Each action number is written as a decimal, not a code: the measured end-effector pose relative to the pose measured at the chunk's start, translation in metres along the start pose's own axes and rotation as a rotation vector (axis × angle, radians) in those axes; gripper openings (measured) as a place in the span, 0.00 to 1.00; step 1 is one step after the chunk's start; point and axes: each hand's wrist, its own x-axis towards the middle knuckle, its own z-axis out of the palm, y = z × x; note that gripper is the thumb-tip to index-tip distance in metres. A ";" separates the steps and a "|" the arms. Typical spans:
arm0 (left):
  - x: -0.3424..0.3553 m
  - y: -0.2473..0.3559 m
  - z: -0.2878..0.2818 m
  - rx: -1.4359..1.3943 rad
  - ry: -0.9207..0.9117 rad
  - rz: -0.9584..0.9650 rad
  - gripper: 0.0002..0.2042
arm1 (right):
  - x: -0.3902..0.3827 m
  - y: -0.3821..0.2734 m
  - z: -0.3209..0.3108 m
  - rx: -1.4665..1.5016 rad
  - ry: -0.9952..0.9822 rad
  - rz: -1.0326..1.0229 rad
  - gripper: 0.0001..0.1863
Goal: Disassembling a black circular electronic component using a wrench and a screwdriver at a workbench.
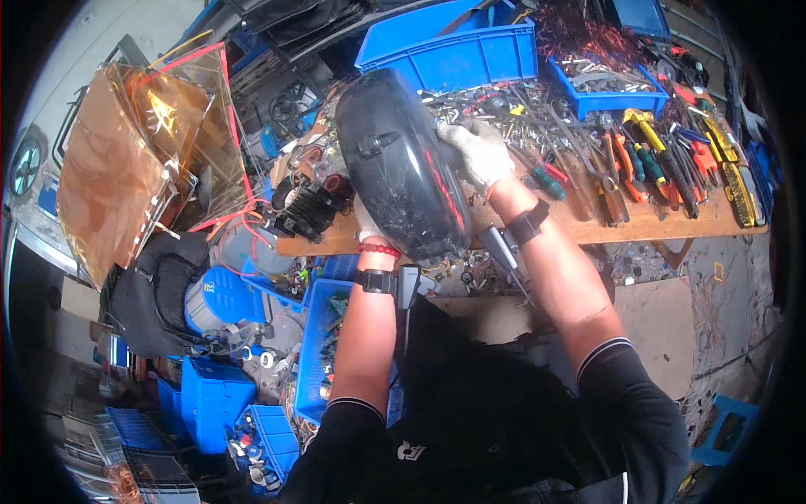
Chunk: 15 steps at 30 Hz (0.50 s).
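A large black, rounded plastic casing (390,160) with a red stripe along its right side stands tilted over the front of the wooden workbench (520,220). Its shiny surface is scuffed and dusty. My right hand (480,153), in a white glove, presses its bent fingers against the casing's upper right side. At the lower left my left hand (364,220), also gloved, supports the casing; its fingers are hidden behind it. Left of the casing lies a black ribbed part (306,210).
Pliers, screwdrivers and cutters (651,164) crowd the bench's right side. Behind are a blue bin (453,63) and a shallow blue tray (617,99) of metal bits. Brown transparent sheets (113,168) stand at left. A blue-lidded bucket (220,298) and blue crates (214,399) sit below.
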 end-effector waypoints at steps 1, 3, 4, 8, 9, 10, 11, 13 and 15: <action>0.001 0.000 -0.002 -0.175 -0.049 -0.100 0.20 | 0.003 0.010 -0.002 0.064 0.011 -0.026 0.28; -0.001 0.010 -0.014 -0.343 -0.073 -0.200 0.19 | -0.006 -0.001 0.003 0.123 0.029 0.003 0.26; -0.002 0.022 -0.020 -0.571 -0.009 -0.309 0.20 | -0.008 0.000 0.006 0.118 0.014 0.000 0.26; -0.010 0.121 -0.023 -0.591 0.020 -0.362 0.25 | -0.004 0.005 -0.004 0.124 0.068 -0.033 0.24; -0.016 0.127 -0.027 -0.584 -0.036 -0.321 0.32 | -0.011 -0.005 -0.002 0.149 0.053 0.009 0.23; -0.020 0.126 -0.031 -0.583 -0.014 -0.318 0.32 | -0.015 -0.011 0.001 0.172 0.039 0.053 0.23; -0.019 0.124 -0.031 -0.461 -0.120 -0.210 0.35 | -0.017 -0.014 0.000 0.205 0.001 0.059 0.24; -0.014 0.125 -0.033 -0.248 -0.272 -0.081 0.48 | -0.023 -0.023 -0.003 0.201 -0.038 0.093 0.24; -0.013 0.138 -0.026 -0.205 -0.315 -0.045 0.50 | -0.023 -0.024 -0.007 0.247 -0.065 0.066 0.24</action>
